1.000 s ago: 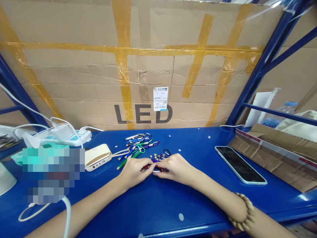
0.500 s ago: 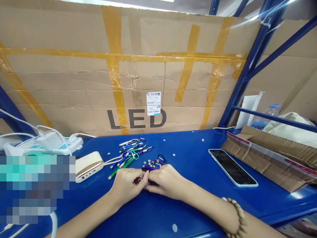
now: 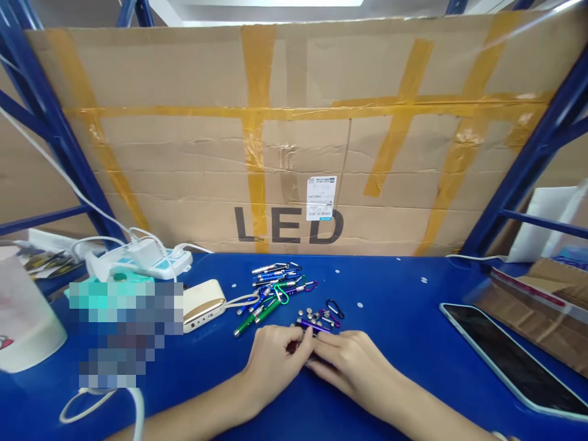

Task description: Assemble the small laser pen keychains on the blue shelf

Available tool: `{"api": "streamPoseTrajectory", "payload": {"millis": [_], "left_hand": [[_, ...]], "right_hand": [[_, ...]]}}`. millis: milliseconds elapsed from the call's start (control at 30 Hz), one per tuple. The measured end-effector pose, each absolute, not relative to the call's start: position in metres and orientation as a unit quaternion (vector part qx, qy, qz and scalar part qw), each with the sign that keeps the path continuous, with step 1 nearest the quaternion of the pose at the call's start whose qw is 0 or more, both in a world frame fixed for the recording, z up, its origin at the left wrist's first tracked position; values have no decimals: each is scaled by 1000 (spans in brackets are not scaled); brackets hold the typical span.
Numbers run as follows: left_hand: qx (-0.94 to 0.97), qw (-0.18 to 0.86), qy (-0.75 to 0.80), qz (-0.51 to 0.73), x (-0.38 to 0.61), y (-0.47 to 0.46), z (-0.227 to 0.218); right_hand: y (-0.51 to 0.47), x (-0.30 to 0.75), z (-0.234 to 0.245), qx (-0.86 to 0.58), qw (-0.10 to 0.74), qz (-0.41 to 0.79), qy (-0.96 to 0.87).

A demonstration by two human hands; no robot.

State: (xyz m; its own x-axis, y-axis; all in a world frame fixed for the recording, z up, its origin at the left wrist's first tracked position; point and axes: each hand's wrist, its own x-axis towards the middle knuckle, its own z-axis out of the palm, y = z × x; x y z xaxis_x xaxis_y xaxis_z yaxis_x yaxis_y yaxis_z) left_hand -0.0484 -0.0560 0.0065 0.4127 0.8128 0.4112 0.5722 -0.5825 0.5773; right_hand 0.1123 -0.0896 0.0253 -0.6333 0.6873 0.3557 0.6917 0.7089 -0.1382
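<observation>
My left hand [image 3: 279, 361] is closed, thumb and fingers pinched around a small dark red thing [image 3: 291, 347] that is mostly hidden. My right hand [image 3: 356, 367] meets it at the fingertips, its fingers also closed at the same spot; what they grip is covered. Just beyond the fingertips lies a purple metal tube [image 3: 313, 326]. Behind it are several small silver button cells [image 3: 310, 315] and a black carabiner clip [image 3: 335, 308]. To the left, a pile of slim pen-shaped metal flashlights [image 3: 269, 309] in green, blue, purple and silver, some with clips, rests on the blue table.
A white power bank [image 3: 204, 304] with a strap sits left of the pile, a power strip [image 3: 168, 264] behind it. A phone [image 3: 514, 358] and an open cardboard box [image 3: 537, 312] are at right. A large carton [image 3: 206, 159] walls the back. A white container [image 3: 30, 318] stands far left.
My view has swung left, so the whole scene sits further right and the white container has come into sight. Both hands stay together at the same small thing.
</observation>
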Motion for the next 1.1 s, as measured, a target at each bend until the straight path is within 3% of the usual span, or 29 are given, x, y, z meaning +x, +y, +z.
{"api": "streamPoseTrajectory", "payload": {"millis": [267,533,833,1100], "left_hand": [[824,135,375,402,-52,-61,8],[847,130,372,358,-55,-59,9],[857,179,399,273,-56,-63,17],[846,246,360,308,-55,-55,14]], "right_hand": [[-93,109,27,-369,222,6,-902],[-91,109,29,-386,210,34,-897],[-72,125,27,-433,204,8,-878],[-74,124,26,-432,208,-29,-877]]}}
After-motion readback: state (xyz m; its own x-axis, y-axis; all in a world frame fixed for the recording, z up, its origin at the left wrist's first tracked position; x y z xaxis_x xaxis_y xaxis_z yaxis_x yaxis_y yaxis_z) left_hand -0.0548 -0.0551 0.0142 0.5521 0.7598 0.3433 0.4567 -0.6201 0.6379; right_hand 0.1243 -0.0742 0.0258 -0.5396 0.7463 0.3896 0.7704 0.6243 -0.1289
